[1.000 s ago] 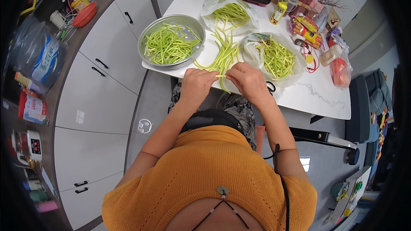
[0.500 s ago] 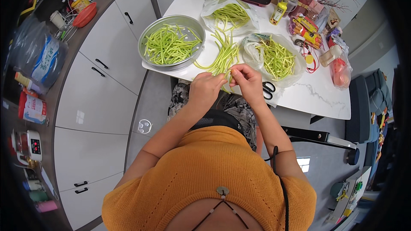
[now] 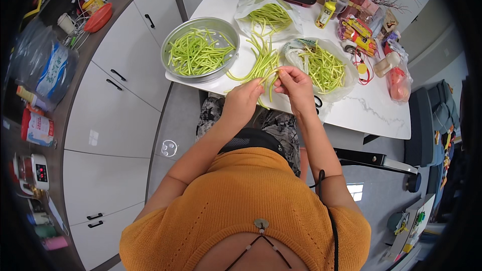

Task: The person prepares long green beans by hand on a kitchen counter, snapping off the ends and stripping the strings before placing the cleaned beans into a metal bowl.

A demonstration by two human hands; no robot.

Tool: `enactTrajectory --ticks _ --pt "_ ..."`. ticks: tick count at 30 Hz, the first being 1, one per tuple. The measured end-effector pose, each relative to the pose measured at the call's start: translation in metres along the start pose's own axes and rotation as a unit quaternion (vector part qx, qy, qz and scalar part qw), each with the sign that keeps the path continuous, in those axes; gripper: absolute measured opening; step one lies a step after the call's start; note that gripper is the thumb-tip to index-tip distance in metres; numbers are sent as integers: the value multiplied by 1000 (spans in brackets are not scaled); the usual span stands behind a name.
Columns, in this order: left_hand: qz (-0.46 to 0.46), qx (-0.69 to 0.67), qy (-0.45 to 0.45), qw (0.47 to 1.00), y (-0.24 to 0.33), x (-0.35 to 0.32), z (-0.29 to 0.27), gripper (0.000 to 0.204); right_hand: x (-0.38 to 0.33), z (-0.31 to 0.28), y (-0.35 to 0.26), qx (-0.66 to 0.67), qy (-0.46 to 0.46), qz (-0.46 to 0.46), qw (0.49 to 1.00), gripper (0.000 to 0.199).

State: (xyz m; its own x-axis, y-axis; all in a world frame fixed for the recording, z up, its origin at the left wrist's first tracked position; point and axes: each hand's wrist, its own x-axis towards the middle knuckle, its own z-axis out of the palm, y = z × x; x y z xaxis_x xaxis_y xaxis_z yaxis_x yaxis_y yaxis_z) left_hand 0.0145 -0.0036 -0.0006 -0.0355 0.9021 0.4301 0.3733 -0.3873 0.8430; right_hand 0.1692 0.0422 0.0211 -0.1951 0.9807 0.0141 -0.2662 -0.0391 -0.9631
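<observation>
A long, thin, pale-green plant stalk [image 3: 269,75] is between your two hands, over the near edge of the white, grey-veined counter [image 3: 384,113]. Your left hand [image 3: 242,101] has its thumb and forefinger pressed together on the stalk, while its other fingers curl in toward the palm. Your right hand [image 3: 297,89] pinches the stalk a little to the right and farther off, its fingers drawn in narrow on it. Between the two grips the stalk bends in a shallow arch.

Just beyond your hands lies a loose bundle of long, yellow-green stalks [image 3: 263,62], spread on the counter. To the left of the bundle stands a round, silver metal pan with a perforated bottom [image 3: 199,22], holding a heap of short green pieces [image 3: 198,50]. To the right, near your right hand, an open, crumpled white plastic bag [image 3: 348,84] holds more green stalks [image 3: 326,70]. At the far end of the bundle, a second open white plastic bag [image 3: 296,24] contains long green stems [image 3: 271,15]. A black, loop-shaped handle [image 3: 318,101] shows just beside your right hand, partly hidden.
</observation>
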Motion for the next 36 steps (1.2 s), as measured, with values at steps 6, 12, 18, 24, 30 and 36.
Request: enactTrajectory --ticks 6,12,18,24,30,36 --pt "-48 -61 -40 996 -7 -2 5 24 -3 -2 -2 5 -13 6 1000 16" --pt "-242 -376 -87 890 6 -1 3 26 -7 2 -1 -20 -40 -18 999 16" --pt "-267 -380 -129 876 -7 4 -8 25 -10 2 -5 -278 -10 -252 927 25" --pt "-269 -395 -219 851 -6 8 -19 25 -11 1 -24 -492 -55 -455 740 25" --pt "-298 -337 -190 873 -1 10 -23 25 -2 -11 -25 -538 -89 -457 703 15" --pt "-263 -336 -149 892 3 7 -28 32 -3 -11 -23 -533 -79 -431 724 15"
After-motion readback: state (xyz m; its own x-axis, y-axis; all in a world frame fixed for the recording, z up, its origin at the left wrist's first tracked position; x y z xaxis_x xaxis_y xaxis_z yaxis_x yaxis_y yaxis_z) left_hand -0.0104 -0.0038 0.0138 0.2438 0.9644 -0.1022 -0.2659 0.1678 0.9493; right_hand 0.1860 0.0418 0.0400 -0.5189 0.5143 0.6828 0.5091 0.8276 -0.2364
